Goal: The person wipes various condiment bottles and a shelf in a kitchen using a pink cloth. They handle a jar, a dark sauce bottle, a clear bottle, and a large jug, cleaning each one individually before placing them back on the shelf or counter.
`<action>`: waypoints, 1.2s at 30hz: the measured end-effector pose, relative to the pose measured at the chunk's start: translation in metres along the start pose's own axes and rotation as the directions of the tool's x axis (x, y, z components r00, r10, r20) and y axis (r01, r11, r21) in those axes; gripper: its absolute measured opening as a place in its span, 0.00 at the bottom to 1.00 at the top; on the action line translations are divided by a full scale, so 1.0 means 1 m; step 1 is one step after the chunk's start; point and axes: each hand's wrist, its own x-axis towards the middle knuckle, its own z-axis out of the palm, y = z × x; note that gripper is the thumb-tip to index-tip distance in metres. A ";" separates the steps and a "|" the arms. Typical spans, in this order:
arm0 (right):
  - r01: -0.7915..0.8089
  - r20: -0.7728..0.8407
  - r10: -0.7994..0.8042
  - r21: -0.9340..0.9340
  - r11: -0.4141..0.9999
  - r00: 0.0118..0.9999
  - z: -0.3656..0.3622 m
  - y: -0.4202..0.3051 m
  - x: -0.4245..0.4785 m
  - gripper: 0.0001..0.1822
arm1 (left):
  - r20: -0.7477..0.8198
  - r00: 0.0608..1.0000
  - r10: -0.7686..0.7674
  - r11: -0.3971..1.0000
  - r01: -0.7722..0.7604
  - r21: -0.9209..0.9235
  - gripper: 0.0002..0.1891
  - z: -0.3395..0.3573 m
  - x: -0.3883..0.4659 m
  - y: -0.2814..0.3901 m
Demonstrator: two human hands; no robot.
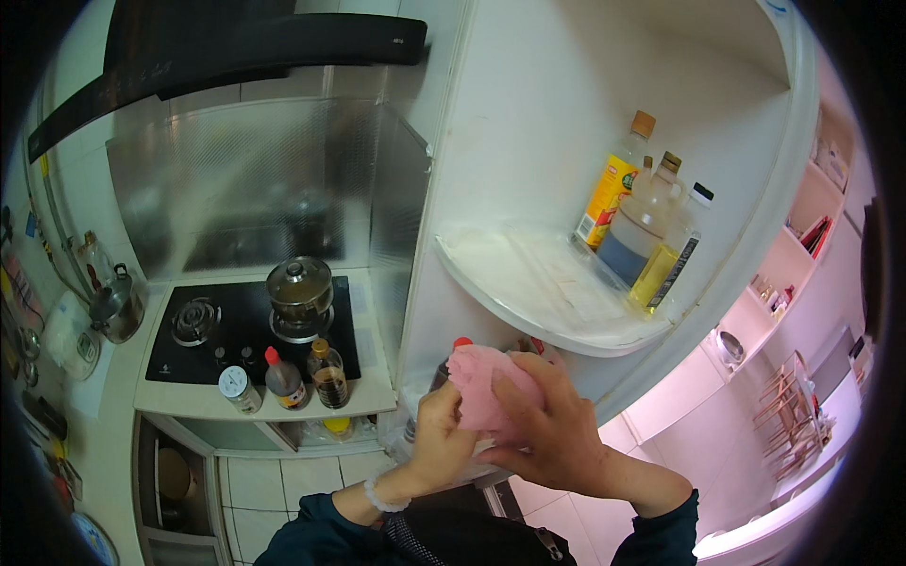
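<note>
My left hand (440, 439), with a pale beaded bracelet at the wrist, grips the left side of a bunched pink cloth (495, 389). On the cloth's right side, my right hand (548, 424) wraps its fingers over the top and around it. Both hands hold it in front of my body, just below a white curved corner shelf (509, 290). Part of a red-capped bottle (440, 375) shows behind the cloth on a lower level; the rest is hidden. Up on the curved shelf stand a yellow-labelled bottle (612, 187), a handled plastic jug (637, 226) and a bottle of yellow liquid (662, 272).
At left, a lidded pot (300, 290) sits on a black gas hob (248, 297). A white-lidded jar (239, 389), a red-capped bottle (285, 382) and a bottle of dark liquid (328, 375) line the counter's front edge. An open cabinet (145, 474) is below.
</note>
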 end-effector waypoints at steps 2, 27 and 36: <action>0.011 0.020 -0.009 -0.131 0.991 1.000 0.007 0.004 0.005 0.35 | 0.074 0.981 -0.181 0.976 0.188 -0.111 0.13 -0.009 0.004 0.002; -0.084 0.270 0.352 -0.675 0.733 0.896 0.043 0.084 0.156 0.07 | 0.382 0.844 0.376 0.340 -0.509 0.791 0.15 -0.062 0.145 -0.055; 0.034 0.533 0.243 -0.456 0.889 0.810 0.013 0.085 0.152 0.06 | 0.339 0.856 0.390 0.283 -0.462 0.841 0.16 -0.062 0.141 -0.060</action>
